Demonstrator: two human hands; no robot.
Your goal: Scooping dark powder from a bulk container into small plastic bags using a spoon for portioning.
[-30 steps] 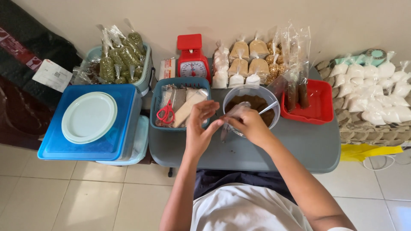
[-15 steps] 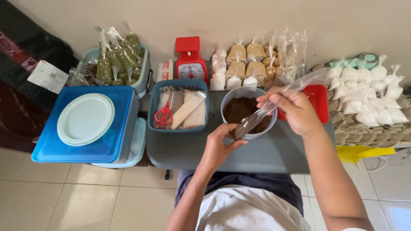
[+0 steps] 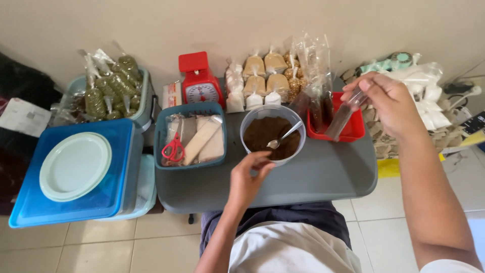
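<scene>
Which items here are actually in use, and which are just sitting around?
In use:
- right hand holding a narrow clear bag
- left hand by the bowl of brown powder
- spoon in the bowl
- red tray under the bag

Lying about:
- red scale
- scissors in the blue basket
- green plate

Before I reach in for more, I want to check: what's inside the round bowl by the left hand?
The bowl holds dark brown powder with a metal spoon resting in it, handle on the right rim. What lies beneath the powder's surface, and how deep it goes, cannot be seen.
</scene>
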